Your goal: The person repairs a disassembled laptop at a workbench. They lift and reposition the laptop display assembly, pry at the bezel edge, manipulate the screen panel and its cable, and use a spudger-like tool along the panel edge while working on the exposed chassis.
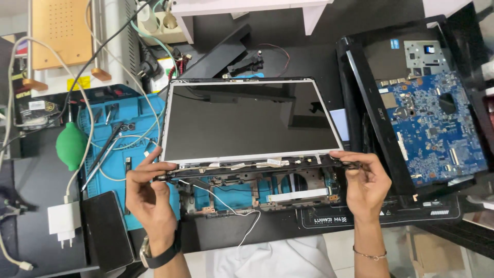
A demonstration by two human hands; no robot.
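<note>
Single view, from my head, facing straight down on the bench (pixel 309 56). Close range: my forearms enter at the bottom edge, bench running past every edge of frame.

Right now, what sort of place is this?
Most likely an electronics repair bench: both hands, left hand and right hand, hold a stripped laptop screen panel, beside a bare blue circuit board and a blue repair mat.

The laptop screen panel (pixel 250 119) shows a glossy dark face in a thin silvery metal frame, lying over a matt blue rubbery mat (pixel 110 131), beside a smooth green rubber blower (pixel 70 145) and a glossy black plastic lid (pixel 370 103).
</note>
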